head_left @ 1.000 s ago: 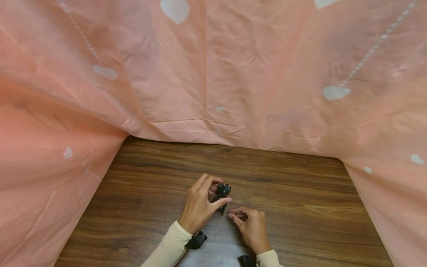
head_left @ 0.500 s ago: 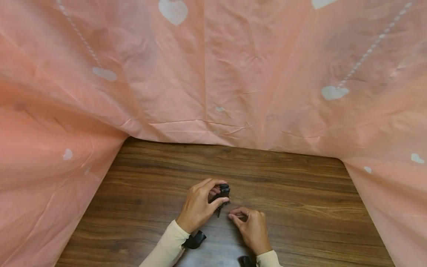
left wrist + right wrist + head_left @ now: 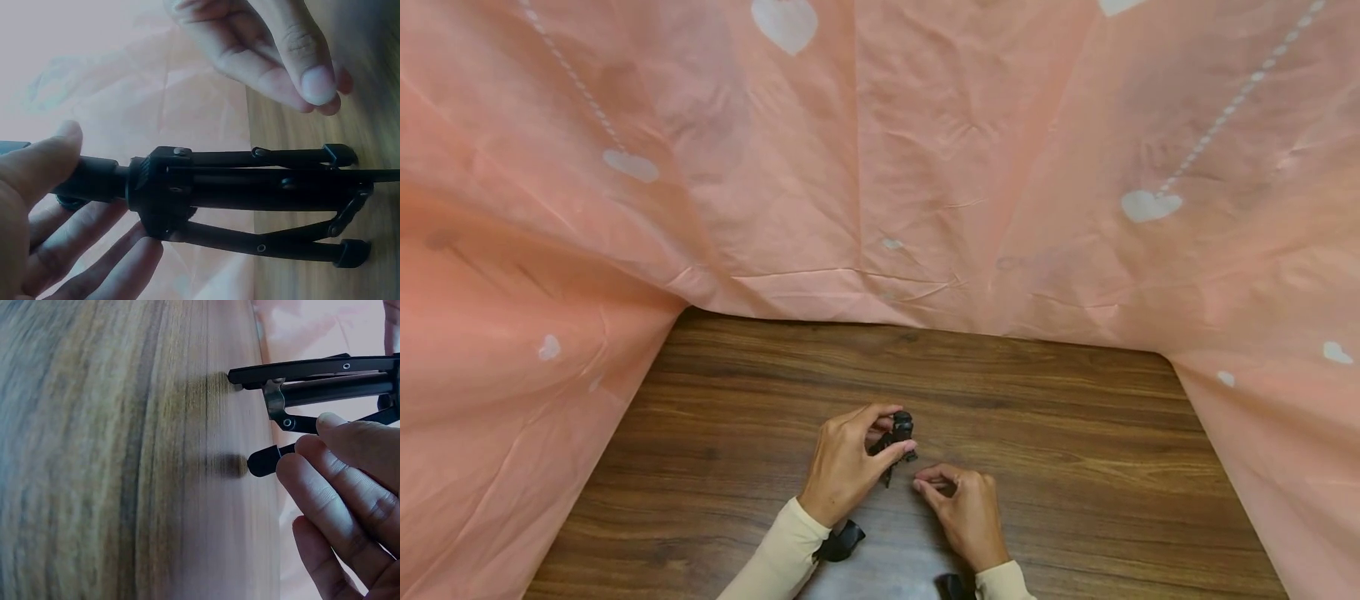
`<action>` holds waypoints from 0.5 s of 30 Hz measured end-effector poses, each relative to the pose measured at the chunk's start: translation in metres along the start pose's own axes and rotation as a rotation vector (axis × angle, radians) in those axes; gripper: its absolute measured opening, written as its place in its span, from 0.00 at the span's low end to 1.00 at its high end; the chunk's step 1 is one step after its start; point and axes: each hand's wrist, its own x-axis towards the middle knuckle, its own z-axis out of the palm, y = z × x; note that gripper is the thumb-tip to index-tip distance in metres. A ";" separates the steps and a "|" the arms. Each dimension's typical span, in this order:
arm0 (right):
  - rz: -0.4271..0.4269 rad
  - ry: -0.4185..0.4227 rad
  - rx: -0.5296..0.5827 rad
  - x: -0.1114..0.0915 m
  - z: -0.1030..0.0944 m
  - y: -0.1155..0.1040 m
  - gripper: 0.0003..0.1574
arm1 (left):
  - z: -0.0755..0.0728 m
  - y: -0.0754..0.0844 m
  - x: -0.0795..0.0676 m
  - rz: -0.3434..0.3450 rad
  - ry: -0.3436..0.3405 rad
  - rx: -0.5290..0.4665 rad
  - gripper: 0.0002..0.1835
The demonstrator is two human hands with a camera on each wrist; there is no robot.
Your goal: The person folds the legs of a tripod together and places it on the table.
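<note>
My left hand (image 3: 842,462) holds a black mini tripod (image 3: 902,426), which stands upright with its legs pointing down. In the left wrist view the left thumb and fingers grip the upper column of the tripod (image 3: 237,187), above the hub. Its legs (image 3: 340,364) are only slightly spread, with hinged braces and dark feet, and reach close over or onto the table. My right hand (image 3: 966,510) stays just right of the tripod, fingers loosely curled and thumb near the fingertips, nothing held. The right wrist view has those fingers overlapping one leg; the left wrist view has them apart from it.
A brown wood-grain table (image 3: 1060,433) lies beneath both hands. Pink cloth with white hearts (image 3: 925,167) hangs along the back and both sides. Black wrist-worn devices (image 3: 841,542) sit under the cream sleeves (image 3: 778,550).
The tripod has turned about its upright axis in my left hand, so its legs and head face differently. The left hand has shifted slightly; the right hand has held its place.
</note>
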 end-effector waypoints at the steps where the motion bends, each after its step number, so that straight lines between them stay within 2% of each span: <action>1: -0.002 0.001 -0.004 0.000 0.000 0.000 0.09 | 0.000 0.000 0.000 0.007 -0.005 -0.002 0.24; 9: 0.010 -0.014 0.004 0.001 0.001 -0.001 0.09 | -0.004 0.000 0.003 0.026 -0.107 -0.032 0.22; 15: 0.018 -0.016 0.023 0.002 0.001 -0.002 0.09 | -0.005 0.000 0.004 0.038 -0.151 -0.034 0.22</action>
